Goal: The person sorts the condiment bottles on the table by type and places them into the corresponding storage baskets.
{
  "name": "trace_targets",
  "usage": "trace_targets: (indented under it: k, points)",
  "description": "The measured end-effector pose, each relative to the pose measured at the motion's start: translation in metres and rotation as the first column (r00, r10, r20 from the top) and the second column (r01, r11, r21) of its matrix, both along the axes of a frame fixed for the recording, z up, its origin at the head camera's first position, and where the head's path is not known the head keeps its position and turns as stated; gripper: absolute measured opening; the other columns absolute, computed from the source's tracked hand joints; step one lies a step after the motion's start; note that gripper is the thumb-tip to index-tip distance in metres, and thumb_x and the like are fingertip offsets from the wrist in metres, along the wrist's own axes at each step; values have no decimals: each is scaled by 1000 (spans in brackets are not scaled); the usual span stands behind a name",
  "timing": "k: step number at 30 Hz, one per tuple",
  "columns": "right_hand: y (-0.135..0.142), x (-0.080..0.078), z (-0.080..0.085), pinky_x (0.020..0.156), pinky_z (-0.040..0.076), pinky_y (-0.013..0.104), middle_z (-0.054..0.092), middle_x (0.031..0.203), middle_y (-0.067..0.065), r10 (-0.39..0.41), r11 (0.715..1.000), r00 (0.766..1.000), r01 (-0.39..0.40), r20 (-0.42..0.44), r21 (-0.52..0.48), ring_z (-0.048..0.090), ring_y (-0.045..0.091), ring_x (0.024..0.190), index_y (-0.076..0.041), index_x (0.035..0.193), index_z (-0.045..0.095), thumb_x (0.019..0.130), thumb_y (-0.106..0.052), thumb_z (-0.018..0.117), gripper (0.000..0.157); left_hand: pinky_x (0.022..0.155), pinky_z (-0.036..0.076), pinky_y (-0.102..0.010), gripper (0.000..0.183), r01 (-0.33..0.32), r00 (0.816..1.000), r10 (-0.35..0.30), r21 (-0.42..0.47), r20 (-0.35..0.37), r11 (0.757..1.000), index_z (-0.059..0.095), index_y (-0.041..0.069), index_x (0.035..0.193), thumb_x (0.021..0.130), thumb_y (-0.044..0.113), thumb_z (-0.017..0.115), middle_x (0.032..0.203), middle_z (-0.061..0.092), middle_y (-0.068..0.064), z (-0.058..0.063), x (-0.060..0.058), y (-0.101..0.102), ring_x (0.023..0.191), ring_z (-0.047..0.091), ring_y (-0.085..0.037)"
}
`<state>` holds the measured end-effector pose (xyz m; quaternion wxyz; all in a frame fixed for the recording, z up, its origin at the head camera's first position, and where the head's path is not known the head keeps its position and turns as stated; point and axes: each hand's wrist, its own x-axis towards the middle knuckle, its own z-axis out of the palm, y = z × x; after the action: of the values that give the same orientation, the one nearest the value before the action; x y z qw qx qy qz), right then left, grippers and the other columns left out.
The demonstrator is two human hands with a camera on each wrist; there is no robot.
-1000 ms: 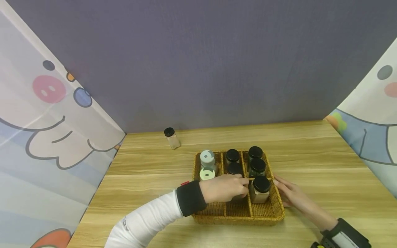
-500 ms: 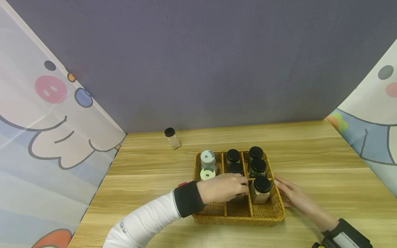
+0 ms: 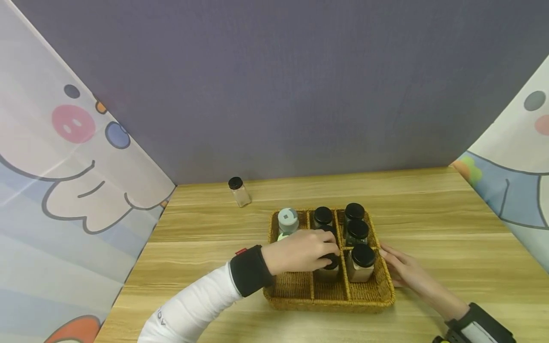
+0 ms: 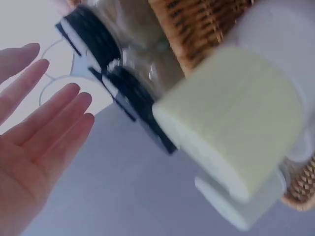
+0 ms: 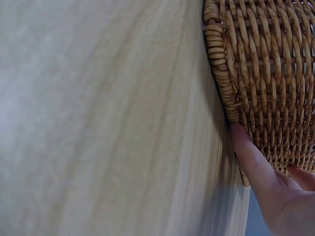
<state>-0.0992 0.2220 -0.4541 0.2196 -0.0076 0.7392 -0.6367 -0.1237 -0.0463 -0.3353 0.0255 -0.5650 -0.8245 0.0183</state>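
My left hand hovers over the middle column of a divided wicker basket. Just below its fingers stands a black-lidded jar in the front middle compartment. The left wrist view shows this hand with fingers extended, apart from the black lids; a pale greenish lid is close to the camera. My right hand rests against the basket's right side. In the right wrist view its fingers lie straight along the woven wall.
More black-lidded jars stand in the right column, one of them a jar in front. A white-lidded jar is at the back left. One black-lidded jar stands alone on the wooden table, near the grey wall.
My left hand has let go of the jar in the front middle compartment and moved slightly up and left, uncovering its lid. The right hand stays against the basket.
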Motion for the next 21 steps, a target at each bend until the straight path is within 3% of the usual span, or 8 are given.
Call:
trace_targets:
  k: [6, 10, 15, 21]
  points:
    - [1, 0, 1, 82, 48, 44, 15, 137, 33, -1, 1000, 1000, 1, 0, 4, 31, 47, 119, 2, 140, 6, 95, -38, 35, 67, 74, 45, -13, 18, -55, 998, 56, 98, -1, 994, 64, 15, 102, 85, 20, 59, 100, 57, 0, 8, -11, -13, 85, 56, -9]
    - [1, 0, 1, 81, 48, 44, 15, 137, 33, -4, 1000, 1000, 4, -1, 11, 31, 46, 119, 2, 140, 6, 94, -39, 35, 67, 69, 46, -13, 15, -77, 997, 79, 198, -6, 977, 65, 12, 97, 83, 15, 61, 95, 58, 0, 8, -21, -23, 81, 56, -9]
    - [0, 0, 1, 81, 49, 44, 16, 136, 33, -5, 1000, 1000, 5, 0, 4, 32, 46, 118, 2, 140, 6, 94, -38, 35, 67, 66, 47, -13, 17, -124, 992, 110, 282, 65, 951, 64, 8, 98, 82, 10, 62, 93, 59, -2, 6, -30, -35, 77, 58, -11]
    - [-1, 1, 2, 81, 49, 43, 14, 137, 33, -13, 1000, 1000, 13, -1, 20, 32, 46, 118, 2, 140, 8, 94, -38, 36, 67, 67, 49, -16, 16, -207, 977, 181, 300, 112, 931, 63, 6, 98, 82, 8, 61, 94, 59, -4, 8, -37, -47, 80, 59, -13]
